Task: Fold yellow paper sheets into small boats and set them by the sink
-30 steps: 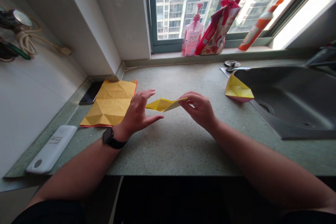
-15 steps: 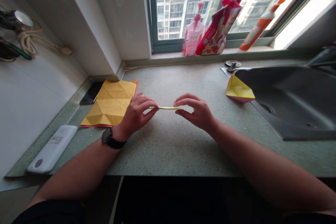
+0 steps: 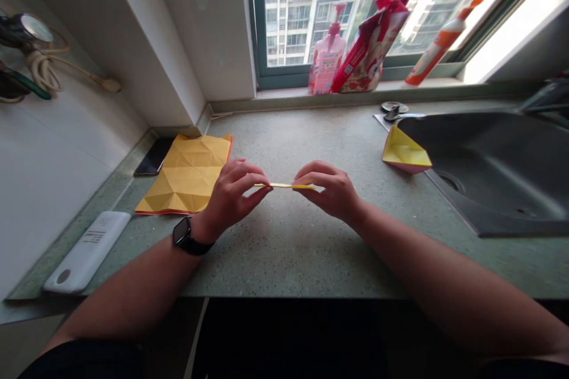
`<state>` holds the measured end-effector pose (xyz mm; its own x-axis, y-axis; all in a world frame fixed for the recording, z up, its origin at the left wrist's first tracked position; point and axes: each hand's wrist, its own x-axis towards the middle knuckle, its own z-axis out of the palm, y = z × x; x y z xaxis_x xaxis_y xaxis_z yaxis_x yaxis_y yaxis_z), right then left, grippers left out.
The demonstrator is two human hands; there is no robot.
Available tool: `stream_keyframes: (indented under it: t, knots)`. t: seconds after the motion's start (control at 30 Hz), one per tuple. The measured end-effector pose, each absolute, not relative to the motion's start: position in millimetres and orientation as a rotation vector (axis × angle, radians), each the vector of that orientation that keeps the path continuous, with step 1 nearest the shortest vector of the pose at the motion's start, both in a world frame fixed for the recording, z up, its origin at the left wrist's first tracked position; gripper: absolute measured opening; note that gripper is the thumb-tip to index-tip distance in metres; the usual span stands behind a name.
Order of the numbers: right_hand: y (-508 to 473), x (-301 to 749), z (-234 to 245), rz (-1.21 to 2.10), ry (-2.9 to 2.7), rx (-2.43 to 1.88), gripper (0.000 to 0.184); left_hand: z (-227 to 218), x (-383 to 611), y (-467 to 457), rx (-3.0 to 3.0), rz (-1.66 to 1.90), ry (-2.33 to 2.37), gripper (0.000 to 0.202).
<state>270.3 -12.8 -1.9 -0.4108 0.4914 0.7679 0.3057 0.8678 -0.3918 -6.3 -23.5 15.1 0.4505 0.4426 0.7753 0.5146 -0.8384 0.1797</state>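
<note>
Between my hands, above the counter, a thin piece of folded yellow paper (image 3: 281,185) is seen nearly edge-on. My left hand (image 3: 240,189), with a black watch on its wrist, pinches the left end between thumb and fingers. Thumb and fingers of my right hand (image 3: 329,189) close on the right end. Just left of my left hand lie creased yellow-orange sheets (image 3: 184,174), stacked flat. To the right, a folded yellow paper shape with a pink outside (image 3: 406,154) rests at the sink's edge.
A dark sink (image 3: 502,172) takes up the right side. On the left are a black phone (image 3: 154,157) and a white oblong device (image 3: 88,251). A pink pump bottle (image 3: 328,62), a red bag (image 3: 371,50) and an orange-white bottle (image 3: 433,50) stand on the windowsill.
My right hand's fingers have closed in on the paper's right end, with the thumb now hidden or pressed close under it. The paper has tilted slightly. My left hand keeps its pinch.
</note>
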Motion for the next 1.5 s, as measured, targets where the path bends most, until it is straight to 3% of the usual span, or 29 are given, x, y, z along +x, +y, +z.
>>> stream_keyframes:
  t: [0.23,0.47,0.63,0.77,0.9,1.03,1.5]
  knots:
    - [-17.3,268.8,2.2,0.324,-1.989,-0.653,0.008,17.5,-4.5,-26.8,-2.635,-1.388,-0.9,0.006]
    - [-20.9,264.3,-1.5,0.823,-1.794,-0.736,0.014,24.2,4.5,-35.5,-2.997,-1.639,-1.033,0.01]
    - [-12.4,262.7,-10.6,1.046,-1.674,-0.808,0.031,11.3,8.7,-26.1,-3.117,-1.48,-1.313,0.016]
    - [-9.1,263.8,-14.9,0.899,-1.792,-0.976,0.04,-2.6,10.3,-17.5,-3.09,-1.193,-1.563,0.019]
    - [-7.0,266.6,-18.7,0.511,-1.959,-1.112,0.042,-7.6,13.4,-16.5,-2.986,-0.922,-1.737,0.021]
    - [-4.7,269.8,-19.6,0.248,-2.114,-1.127,0.034,-8.3,16.0,-16.9,-2.892,-0.807,-1.824,0.022]
    - [-3.8,265.1,-20.6,0.263,-2.543,-1.172,0.024,-18.3,14.5,-12.4,-2.924,-0.88,-1.385,0.019]
